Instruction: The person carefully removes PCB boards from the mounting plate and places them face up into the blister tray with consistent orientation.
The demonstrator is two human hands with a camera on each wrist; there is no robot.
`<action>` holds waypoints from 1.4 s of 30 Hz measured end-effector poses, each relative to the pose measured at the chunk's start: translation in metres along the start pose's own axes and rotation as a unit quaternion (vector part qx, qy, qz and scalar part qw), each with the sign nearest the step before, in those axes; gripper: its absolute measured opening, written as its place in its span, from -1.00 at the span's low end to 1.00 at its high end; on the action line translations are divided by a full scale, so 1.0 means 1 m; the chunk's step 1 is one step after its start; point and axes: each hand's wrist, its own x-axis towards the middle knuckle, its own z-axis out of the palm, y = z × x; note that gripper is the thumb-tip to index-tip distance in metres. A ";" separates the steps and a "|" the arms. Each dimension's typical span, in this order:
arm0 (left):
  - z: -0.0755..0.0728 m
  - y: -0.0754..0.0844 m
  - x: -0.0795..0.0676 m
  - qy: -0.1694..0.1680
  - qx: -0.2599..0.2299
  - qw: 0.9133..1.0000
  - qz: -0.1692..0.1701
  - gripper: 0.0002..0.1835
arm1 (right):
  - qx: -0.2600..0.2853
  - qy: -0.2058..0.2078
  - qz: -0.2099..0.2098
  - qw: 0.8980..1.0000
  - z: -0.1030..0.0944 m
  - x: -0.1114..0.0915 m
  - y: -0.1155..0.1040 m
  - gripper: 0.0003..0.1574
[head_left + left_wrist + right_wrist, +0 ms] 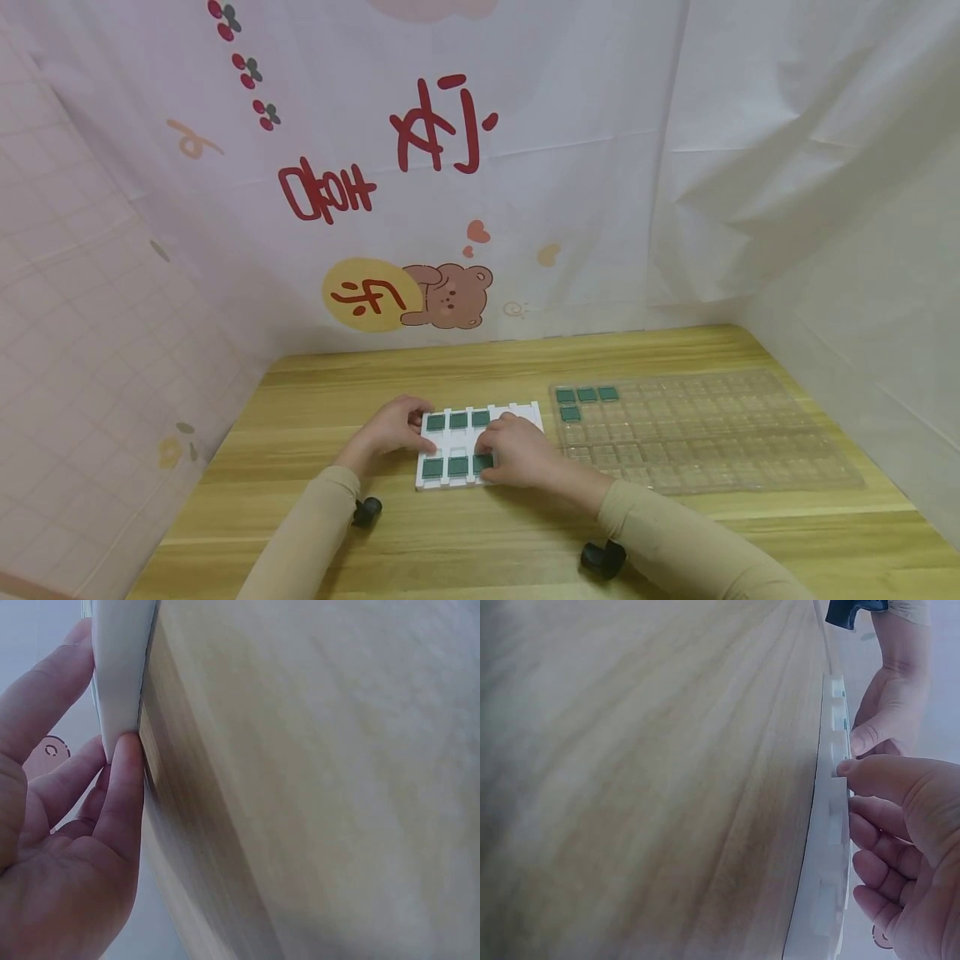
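Observation:
A white tray (pixel 458 437) lies on the table with green chips in two rows of slots. My left hand (pixel 393 427) holds the tray's left end, thumb on the near side and fingers at the far corner; in the left wrist view the fingertips (pixel 127 750) press the tray's end wall. Over the tray's right part, my right hand (pixel 519 452) pinches a green chip (pixel 482 463) at a near-row slot, its fingers curled. The hand covers part of that chip and the slots beyond. In the right wrist view, the right thumb (pixel 855 774) meets the tray's notched near edge.
A clear compartmented tray (pixel 697 433) lies to the right, with several green chips (pixel 587 394) in its upper left corner. Black wrist cameras (pixel 603 560) hang under both forearms. Printed white cloth (pixel 570 192) hangs behind and beside the wooden table (pixel 315 400).

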 end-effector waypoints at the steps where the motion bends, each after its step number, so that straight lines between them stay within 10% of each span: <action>1: 0.000 0.000 0.000 0.000 -0.001 1.000 -0.001 -0.25 | 0.001 -0.001 0.002 1.000 0.000 0.000 0.000 -0.74; 42: -0.001 -0.002 0.002 -0.011 0.006 1.000 0.019 -0.24 | -0.009 0.047 -0.017 0.999 0.000 0.000 0.003 -0.74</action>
